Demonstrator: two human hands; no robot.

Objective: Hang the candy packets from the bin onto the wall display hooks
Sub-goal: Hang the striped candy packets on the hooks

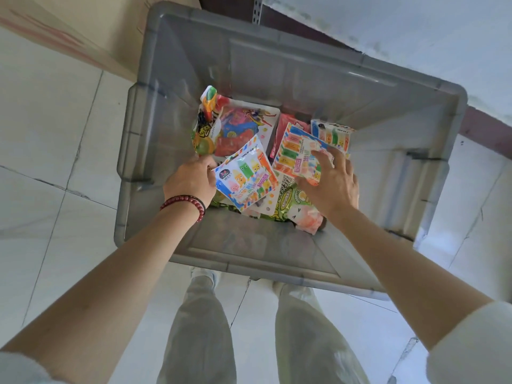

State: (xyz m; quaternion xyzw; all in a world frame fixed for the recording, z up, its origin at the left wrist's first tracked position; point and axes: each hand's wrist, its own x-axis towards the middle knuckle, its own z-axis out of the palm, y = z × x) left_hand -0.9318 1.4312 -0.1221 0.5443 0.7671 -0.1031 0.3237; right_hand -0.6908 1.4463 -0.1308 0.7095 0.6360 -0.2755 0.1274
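Grey plastic bin (155, 112): stands on pale floor tiles (50, 151); candy packets are heaped on its bottom, from centre toward 6 o'clock.
Left hand (191, 180): at 9 o'clock of the heap, fingers curled, pinching the left edge of the crayon-figure packet (246, 176); a red bead bracelet (184, 203) sits on the wrist.
Right hand (335, 184): at 3 o'clock of the heap, fingers spread over the striped packet (297, 155) with the thumb under its lower edge, so it appears to hold it in a loose pinch.
Other stock: a green packet (291, 198) lies under both, at 6 o'clock; more packets lie toward 12 o'clock.
Step in hand: picking, one packet per hand; neither looks clear of the pile yet.
Hooks: not in view.
Next move calls for: firmer grips, lifting both packets straight out without dragging neighbours along, then finding each packet's hang hole, which cannot be made out here.
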